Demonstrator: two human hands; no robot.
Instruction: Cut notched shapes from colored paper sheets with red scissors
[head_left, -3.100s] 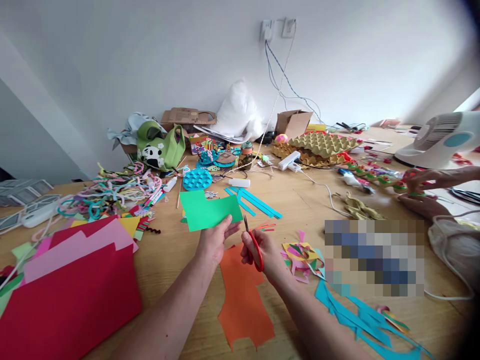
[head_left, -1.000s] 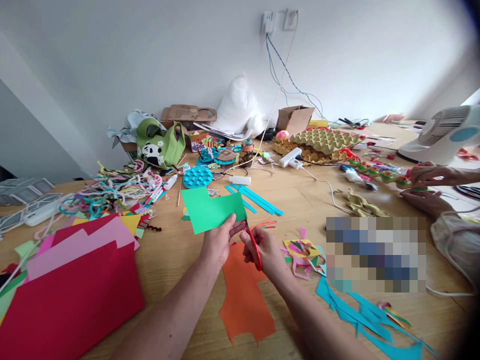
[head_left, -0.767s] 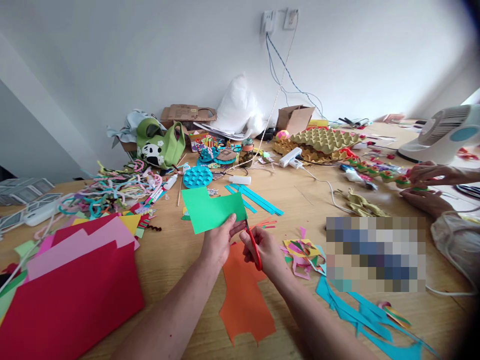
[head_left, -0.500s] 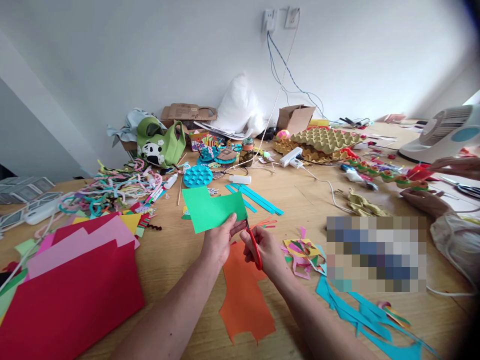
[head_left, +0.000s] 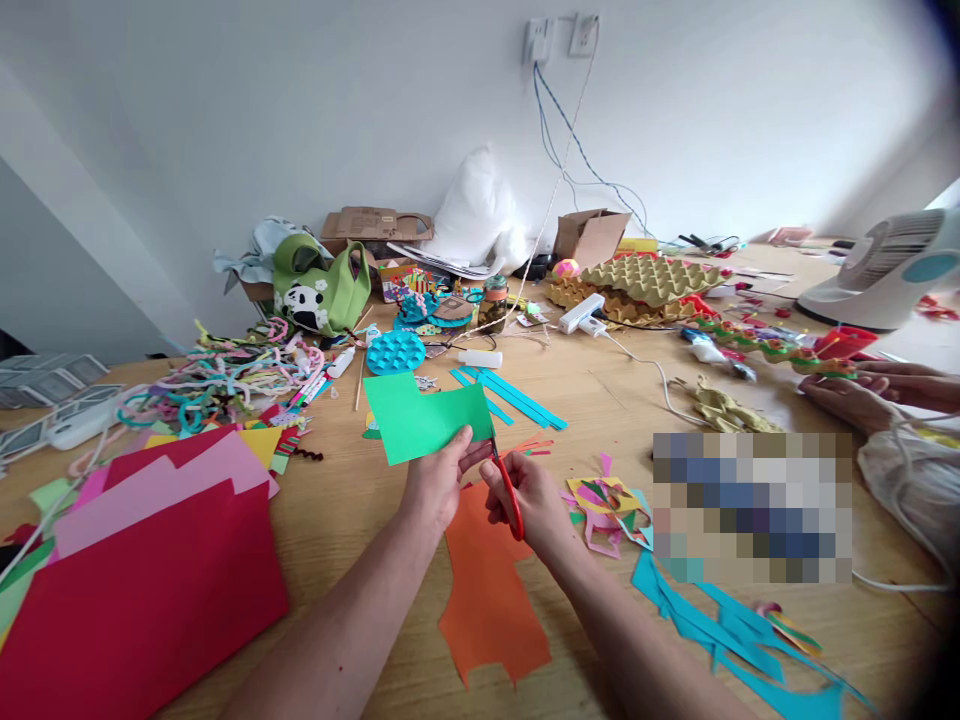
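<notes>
Between thumb and fingers, my left hand (head_left: 442,475) grips a green sheet of paper (head_left: 427,425) with a notch cut from its upper edge. My right hand (head_left: 529,492) is closed round red-handled scissors (head_left: 510,500), whose blades point up at the sheet's right edge. Both hands are in the air above the table. Below them lies an orange piece of paper (head_left: 495,600) with uneven cut edges. Blue paper strips (head_left: 517,398) are on the table just beyond the green sheet.
Red paper sheets (head_left: 165,590) and pink ones are stacked at left, near tangled pipe cleaners (head_left: 247,365). Colored scraps (head_left: 604,505) and blue offcuts (head_left: 735,630) lie at right. Farther back are egg trays (head_left: 652,280) and a power strip (head_left: 582,313). A co-worker's hands (head_left: 862,395) are at far right.
My hands, the scissors and the green sheet look almost unmoved. At far right, the co-worker's upper hand has come down closer to the other one.
</notes>
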